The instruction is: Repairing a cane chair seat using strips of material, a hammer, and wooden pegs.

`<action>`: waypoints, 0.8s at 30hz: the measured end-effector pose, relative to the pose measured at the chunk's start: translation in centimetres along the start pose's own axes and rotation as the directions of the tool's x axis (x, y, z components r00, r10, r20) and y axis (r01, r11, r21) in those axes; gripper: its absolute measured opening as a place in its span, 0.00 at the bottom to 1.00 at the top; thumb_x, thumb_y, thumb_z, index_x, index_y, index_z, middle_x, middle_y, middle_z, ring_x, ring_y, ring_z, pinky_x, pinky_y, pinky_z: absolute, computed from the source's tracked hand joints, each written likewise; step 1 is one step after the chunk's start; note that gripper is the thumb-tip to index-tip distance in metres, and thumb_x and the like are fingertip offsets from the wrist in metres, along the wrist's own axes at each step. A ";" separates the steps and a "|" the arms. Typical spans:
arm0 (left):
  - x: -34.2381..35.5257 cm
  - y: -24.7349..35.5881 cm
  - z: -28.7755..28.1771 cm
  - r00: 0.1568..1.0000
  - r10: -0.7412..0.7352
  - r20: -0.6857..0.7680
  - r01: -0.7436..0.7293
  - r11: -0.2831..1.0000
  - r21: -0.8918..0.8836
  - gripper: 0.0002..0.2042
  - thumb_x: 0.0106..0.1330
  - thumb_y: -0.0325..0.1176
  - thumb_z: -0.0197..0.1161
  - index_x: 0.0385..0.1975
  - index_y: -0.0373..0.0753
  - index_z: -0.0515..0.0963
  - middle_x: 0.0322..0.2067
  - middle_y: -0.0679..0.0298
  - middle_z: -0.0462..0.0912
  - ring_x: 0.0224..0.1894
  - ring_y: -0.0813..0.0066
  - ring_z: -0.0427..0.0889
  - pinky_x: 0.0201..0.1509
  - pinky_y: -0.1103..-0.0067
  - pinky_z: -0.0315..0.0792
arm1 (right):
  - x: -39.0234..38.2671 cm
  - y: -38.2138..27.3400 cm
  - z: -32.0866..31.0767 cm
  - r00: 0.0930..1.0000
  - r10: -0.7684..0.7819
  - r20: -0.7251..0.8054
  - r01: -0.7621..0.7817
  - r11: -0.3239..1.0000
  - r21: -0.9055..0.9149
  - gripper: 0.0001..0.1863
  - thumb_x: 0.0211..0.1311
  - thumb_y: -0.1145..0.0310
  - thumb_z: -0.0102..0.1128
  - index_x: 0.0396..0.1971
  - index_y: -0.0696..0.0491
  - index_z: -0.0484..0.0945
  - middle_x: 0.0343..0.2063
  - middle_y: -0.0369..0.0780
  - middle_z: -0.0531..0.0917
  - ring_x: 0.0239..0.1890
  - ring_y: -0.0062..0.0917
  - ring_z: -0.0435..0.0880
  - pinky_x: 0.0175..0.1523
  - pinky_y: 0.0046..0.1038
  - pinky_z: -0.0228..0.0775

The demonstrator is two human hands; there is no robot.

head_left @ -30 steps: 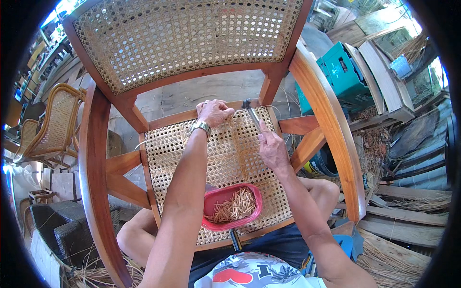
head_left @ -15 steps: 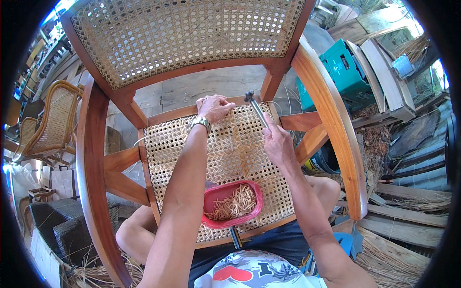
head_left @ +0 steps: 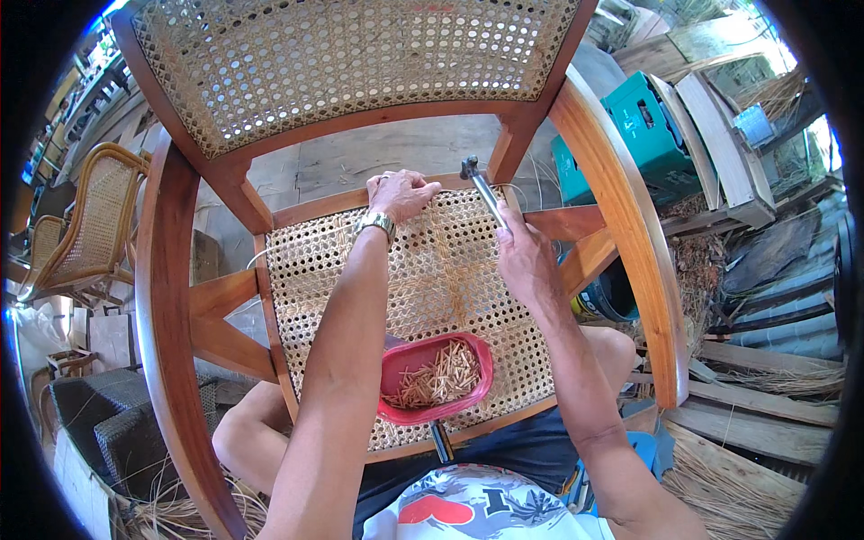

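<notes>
A wooden armchair [head_left: 621,198] is in front of me, its woven cane seat [head_left: 450,270] and cane backrest [head_left: 360,63] facing me. My left hand [head_left: 400,193] rests at the seat's back edge, fingers bent and close together; what they hold, if anything, is too small to make out. My right hand [head_left: 526,256] grips a hammer [head_left: 490,204] over the seat's right side, its head raised just right of my left hand. A red plastic tray [head_left: 396,409] of several small light wooden pegs [head_left: 450,378] sits on the seat near me. A dark handle [head_left: 441,441] sticks out below it.
Another cane chair [head_left: 85,216] stands at left, above dark woven furniture [head_left: 99,423]. At right are a teal crate [head_left: 639,135], wooden planks, a dark bucket [head_left: 612,292], corrugated sheets [head_left: 783,306] and loose cane strands [head_left: 720,486]. My bent legs are beside the seat.
My right hand and hammer have shifted right and slightly up. The chair appears a little higher in the view. My left hand stays at the back edge.
</notes>
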State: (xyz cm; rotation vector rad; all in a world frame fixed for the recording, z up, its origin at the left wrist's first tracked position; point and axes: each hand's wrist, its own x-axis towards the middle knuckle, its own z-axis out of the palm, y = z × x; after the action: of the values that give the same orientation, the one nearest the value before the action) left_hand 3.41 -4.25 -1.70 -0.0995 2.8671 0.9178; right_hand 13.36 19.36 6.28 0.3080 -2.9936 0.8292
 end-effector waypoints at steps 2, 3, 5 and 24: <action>-0.2 -0.4 0.0 1.000 0.000 -0.011 0.000 1.000 -0.005 0.24 0.62 0.64 0.58 0.39 0.53 0.90 0.39 0.65 0.91 0.53 0.65 0.83 0.64 0.69 0.57 | -0.1 0.4 0.9 1.000 -0.015 -0.004 0.015 1.000 -0.009 0.22 0.73 0.68 0.52 0.65 0.51 0.70 0.39 0.57 0.84 0.43 0.55 0.85 0.48 0.52 0.77; -0.1 -0.4 -0.1 1.000 0.011 0.001 -0.011 1.000 0.010 0.24 0.62 0.64 0.58 0.39 0.53 0.90 0.39 0.65 0.91 0.53 0.66 0.83 0.65 0.69 0.57 | 0.3 0.7 1.5 0.999 -0.041 0.019 0.041 0.999 -0.010 0.22 0.73 0.68 0.51 0.65 0.51 0.70 0.39 0.57 0.84 0.43 0.55 0.85 0.48 0.52 0.77; 0.6 0.0 0.0 1.000 0.028 0.009 -0.028 0.999 0.023 0.24 0.62 0.64 0.58 0.39 0.54 0.90 0.39 0.65 0.91 0.54 0.66 0.83 0.65 0.69 0.57 | 1.1 1.9 1.6 0.997 -0.067 0.038 0.068 0.998 -0.015 0.22 0.73 0.68 0.51 0.65 0.51 0.70 0.40 0.57 0.84 0.44 0.54 0.85 0.48 0.52 0.76; -0.1 0.3 -0.3 1.000 -0.027 0.008 0.027 1.000 0.002 0.24 0.61 0.65 0.60 0.39 0.52 0.87 0.40 0.66 0.90 0.53 0.67 0.82 0.65 0.70 0.57 | -0.1 2.8 1.6 0.999 -0.050 -0.007 0.050 0.998 0.032 0.23 0.73 0.69 0.53 0.66 0.52 0.71 0.42 0.57 0.84 0.44 0.54 0.85 0.48 0.50 0.77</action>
State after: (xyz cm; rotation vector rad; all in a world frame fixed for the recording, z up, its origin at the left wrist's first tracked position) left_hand 3.46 -4.19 -1.33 -0.1337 2.8526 0.9082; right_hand 12.97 20.93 3.47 0.3794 -2.9564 0.8724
